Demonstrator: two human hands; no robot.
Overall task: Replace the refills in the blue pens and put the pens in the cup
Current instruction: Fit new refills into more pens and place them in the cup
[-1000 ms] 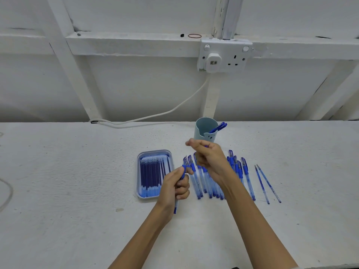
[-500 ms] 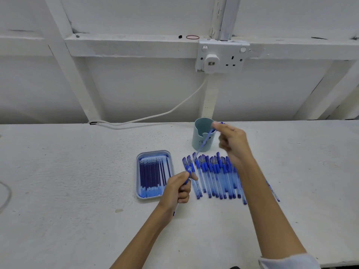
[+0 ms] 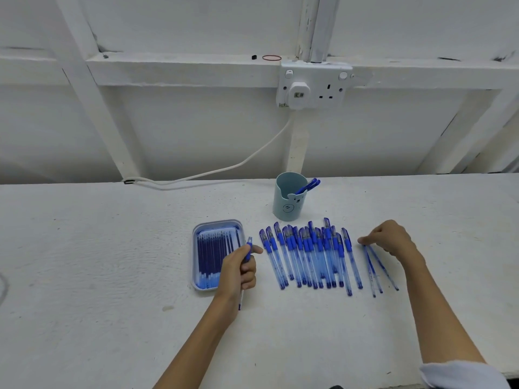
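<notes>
My left hand (image 3: 238, 272) is shut on a blue pen barrel (image 3: 248, 249), held upright just right of the blue tray (image 3: 217, 223) of new refills (image 3: 210, 255). Several blue pens (image 3: 309, 255) lie in a row on the table between my hands. My right hand (image 3: 391, 240) is low at the right, its fingertips pinched on the top end of a thin used refill (image 3: 370, 269) that lies beside two others. The pale blue cup (image 3: 288, 202) stands behind the row, with two pens (image 3: 309, 185) leaning in it.
The white table's (image 3: 112, 262) back edge meets a white wall. A double socket (image 3: 313, 85) with a plug sits on the wall, and its white cable (image 3: 213, 171) runs down to the table's back left. The table's front edge is near my right sleeve (image 3: 463, 374).
My right hand drew a thin refill away from near the cup and swung down to the right, bringing it to the loose refills. The left hand kept its pen barrel and barely moved.
</notes>
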